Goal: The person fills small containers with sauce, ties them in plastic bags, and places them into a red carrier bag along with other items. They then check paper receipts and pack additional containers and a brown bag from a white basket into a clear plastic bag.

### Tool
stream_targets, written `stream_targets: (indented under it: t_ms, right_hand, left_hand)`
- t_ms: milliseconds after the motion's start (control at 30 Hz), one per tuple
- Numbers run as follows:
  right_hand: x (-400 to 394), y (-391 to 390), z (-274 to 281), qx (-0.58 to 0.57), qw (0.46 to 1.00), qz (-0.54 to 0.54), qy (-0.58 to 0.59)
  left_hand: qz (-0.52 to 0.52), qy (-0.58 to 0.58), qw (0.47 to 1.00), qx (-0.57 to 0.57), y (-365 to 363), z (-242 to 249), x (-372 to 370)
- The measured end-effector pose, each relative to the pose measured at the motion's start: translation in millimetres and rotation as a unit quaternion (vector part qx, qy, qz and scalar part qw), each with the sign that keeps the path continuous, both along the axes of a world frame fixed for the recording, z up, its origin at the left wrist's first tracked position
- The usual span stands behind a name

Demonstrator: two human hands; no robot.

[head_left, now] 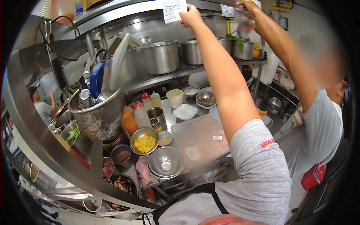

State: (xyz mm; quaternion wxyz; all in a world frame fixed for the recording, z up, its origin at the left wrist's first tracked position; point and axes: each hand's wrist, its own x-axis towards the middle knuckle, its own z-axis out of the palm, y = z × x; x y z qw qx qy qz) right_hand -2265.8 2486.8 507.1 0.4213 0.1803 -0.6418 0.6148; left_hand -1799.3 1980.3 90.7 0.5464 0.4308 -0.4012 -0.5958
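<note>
My right hand [192,18] is raised at the top of the view, arm stretched upward. Its fingers pinch the edge of a white printed paper slip [174,11], which hangs in front of the steel shelf edge [146,8]. Below the arm, a clear-lidded container [198,140] with a small label lies on the steel counter. Beside it are nested steel bowls [165,162] and a steel bowl of yellow food pieces [144,142]. My left hand is out of view.
A co-worker's raised hand [249,8] is near another paper slip [227,10] to the right. Large steel pots [159,58] line the shelf. A mesh strainer [99,120] holding utensils stands left, near squeeze bottles [141,116]. A steel post [28,108] crosses the left side.
</note>
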Motion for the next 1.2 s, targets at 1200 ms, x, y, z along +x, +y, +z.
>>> stream_targets:
  t_ms: [1200]
  right_hand:
    - [475, -382, -341, 0.311, 0.070, 0.944, 0.088]
  left_hand:
    - [-0.432, -0.003, 0.873, -0.228, 95, 11, 375]
